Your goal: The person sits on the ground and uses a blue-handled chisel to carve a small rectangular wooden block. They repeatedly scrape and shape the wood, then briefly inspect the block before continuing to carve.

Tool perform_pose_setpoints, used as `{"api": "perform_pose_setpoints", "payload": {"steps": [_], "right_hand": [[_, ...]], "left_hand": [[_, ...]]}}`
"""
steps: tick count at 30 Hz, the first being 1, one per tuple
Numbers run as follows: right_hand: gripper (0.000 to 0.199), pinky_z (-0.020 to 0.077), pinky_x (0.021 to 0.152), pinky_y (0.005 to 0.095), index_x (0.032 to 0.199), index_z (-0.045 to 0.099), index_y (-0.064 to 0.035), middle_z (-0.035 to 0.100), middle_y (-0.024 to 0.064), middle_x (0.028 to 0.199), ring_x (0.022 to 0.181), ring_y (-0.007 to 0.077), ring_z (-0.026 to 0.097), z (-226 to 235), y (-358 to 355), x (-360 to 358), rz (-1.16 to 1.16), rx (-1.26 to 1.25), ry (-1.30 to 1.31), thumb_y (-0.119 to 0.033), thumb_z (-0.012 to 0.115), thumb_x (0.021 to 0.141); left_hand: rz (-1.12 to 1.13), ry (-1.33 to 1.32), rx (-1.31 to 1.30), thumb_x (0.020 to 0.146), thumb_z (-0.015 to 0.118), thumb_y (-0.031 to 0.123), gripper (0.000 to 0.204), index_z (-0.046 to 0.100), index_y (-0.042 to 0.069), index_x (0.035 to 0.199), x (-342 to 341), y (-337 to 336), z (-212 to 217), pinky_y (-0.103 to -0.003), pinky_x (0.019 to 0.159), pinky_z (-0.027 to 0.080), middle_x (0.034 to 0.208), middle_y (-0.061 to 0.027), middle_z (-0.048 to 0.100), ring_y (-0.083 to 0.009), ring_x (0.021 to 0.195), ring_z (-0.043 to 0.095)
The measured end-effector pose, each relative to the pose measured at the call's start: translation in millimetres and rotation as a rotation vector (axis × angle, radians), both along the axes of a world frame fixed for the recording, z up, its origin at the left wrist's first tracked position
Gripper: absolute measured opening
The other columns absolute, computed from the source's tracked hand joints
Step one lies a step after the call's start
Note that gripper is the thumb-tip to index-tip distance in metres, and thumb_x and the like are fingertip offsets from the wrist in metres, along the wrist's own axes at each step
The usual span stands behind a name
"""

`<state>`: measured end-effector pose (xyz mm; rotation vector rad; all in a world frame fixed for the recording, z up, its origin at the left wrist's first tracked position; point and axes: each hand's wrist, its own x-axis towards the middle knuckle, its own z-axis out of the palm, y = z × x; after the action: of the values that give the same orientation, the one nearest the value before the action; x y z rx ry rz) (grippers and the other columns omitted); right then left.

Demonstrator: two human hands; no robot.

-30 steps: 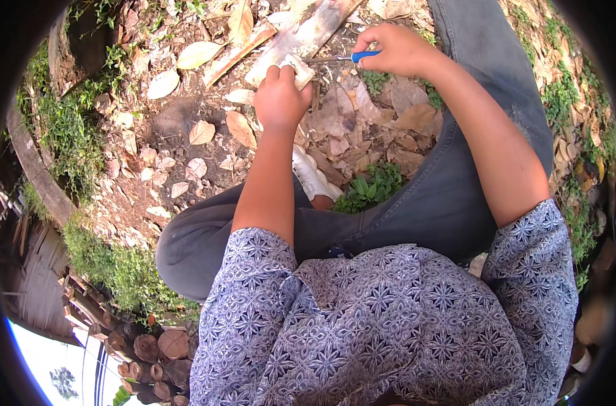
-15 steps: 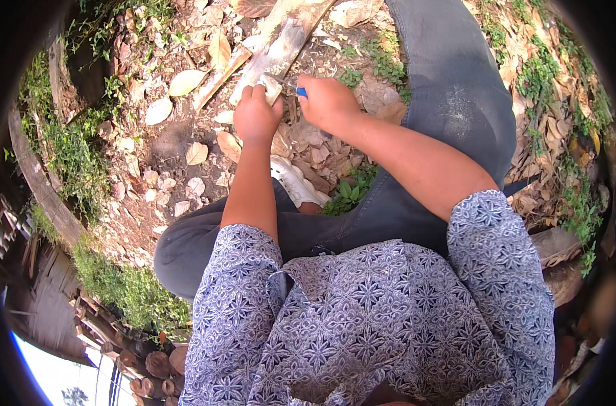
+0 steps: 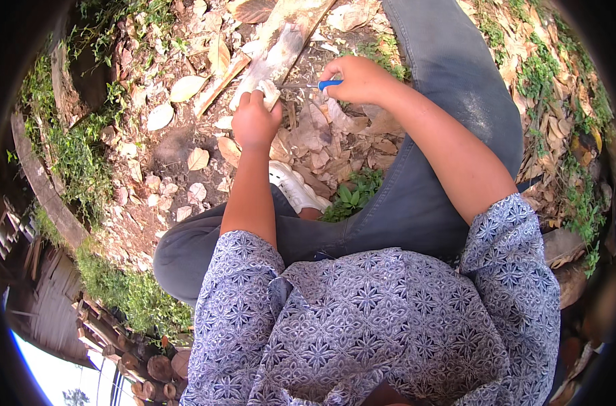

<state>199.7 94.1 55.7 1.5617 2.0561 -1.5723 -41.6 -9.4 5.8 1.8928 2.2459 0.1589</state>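
Note:
My left hand [image 3: 254, 122] is closed around the near end of a pale wooden stick [image 3: 275, 62] that runs away across the ground. My right hand [image 3: 359, 80] grips a tool with a blue handle [image 3: 329, 84]. Its thin metal shaft [image 3: 295, 86] points left and meets the end of the stick just beside my left fingers. Both forearms reach forward over my bent knees in grey trousers [image 3: 450, 81].
Dry leaves [image 3: 186, 88] and bare soil cover the ground in front. A white shoe [image 3: 295, 189] shows between my legs beside a small green plant [image 3: 352, 196]. Grass and a curved edge [image 3: 44, 189] lie at the left, stacked logs [image 3: 152, 365] at lower left.
My right hand drew in close to my left hand, then moved out to the right again. The view has shifted slightly; my left hand keeps its grip on the stick.

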Motion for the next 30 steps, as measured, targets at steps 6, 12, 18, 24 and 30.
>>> {"api": "perform_pose_setpoints", "payload": {"steps": [6, 12, 18, 24, 30], "right_hand": [[0.032, 0.0535, 0.071, 0.0364, 0.109, 0.076, -0.0096, 0.074, 0.0098, 0.090, 0.077, 0.0202, 0.070, 3, 1, 0, 0.017, -0.001, 0.062, -0.029, 0.078, 0.084], [0.031, 0.0562, 0.076, 0.0378, 0.106, 0.077, -0.0141, 0.075, 0.0096, 0.090, 0.084, 0.0223, 0.072, -5, 7, 1, 0.006, 0.030, 0.071, -0.030, 0.077, 0.079], [0.027, 0.0516, 0.065, 0.0299, 0.108, 0.075, -0.0073, 0.074, 0.0048, 0.082, 0.068, 0.0116, 0.067, 4, 23, 2, 0.048, -0.091, 0.091, -0.023, 0.076, 0.086], [0.026, 0.0514, 0.057, 0.0300, 0.106, 0.076, -0.0110, 0.073, 0.0017, 0.075, 0.063, 0.0106, 0.066, -31, 38, 12, 0.060, -0.194, 0.195, -0.026, 0.076, 0.084], [0.025, 0.0535, 0.069, 0.0368, 0.104, 0.074, -0.0097, 0.073, 0.0080, 0.083, 0.076, 0.0210, 0.070, -13, 18, -2, 0.095, 0.024, 0.102, -0.025, 0.076, 0.084]], "left_hand": [[0.017, 0.013, -0.029, 0.075, 0.080, 0.034, 0.035, 0.068, 0.007, 0.093, 3, -1, 1, -0.046, 0.068, 0.056, 0.095, -0.0126, 0.066, -0.0361, 0.078, 0.069], [0.005, 0.041, -0.021, 0.072, 0.084, 0.036, 0.037, 0.065, 0.009, 0.091, 2, -1, -2, -0.046, 0.067, 0.057, 0.094, -0.0105, 0.065, -0.0338, 0.079, 0.069], [0.014, 0.040, -0.026, 0.074, 0.082, 0.036, 0.036, 0.066, 0.008, 0.091, 3, -2, 1, -0.046, 0.068, 0.057, 0.094, -0.0111, 0.065, -0.0340, 0.079, 0.069], [0.005, 0.034, -0.043, 0.076, 0.080, 0.036, 0.036, 0.068, 0.007, 0.093, 2, 2, 1, -0.046, 0.068, 0.057, 0.095, -0.0116, 0.066, -0.0350, 0.079, 0.069], [0.010, 0.040, -0.064, 0.078, 0.079, 0.037, 0.036, 0.068, 0.006, 0.094, 2, 0, 1, -0.045, 0.071, 0.056, 0.095, -0.0116, 0.066, -0.0344, 0.083, 0.069]]}}
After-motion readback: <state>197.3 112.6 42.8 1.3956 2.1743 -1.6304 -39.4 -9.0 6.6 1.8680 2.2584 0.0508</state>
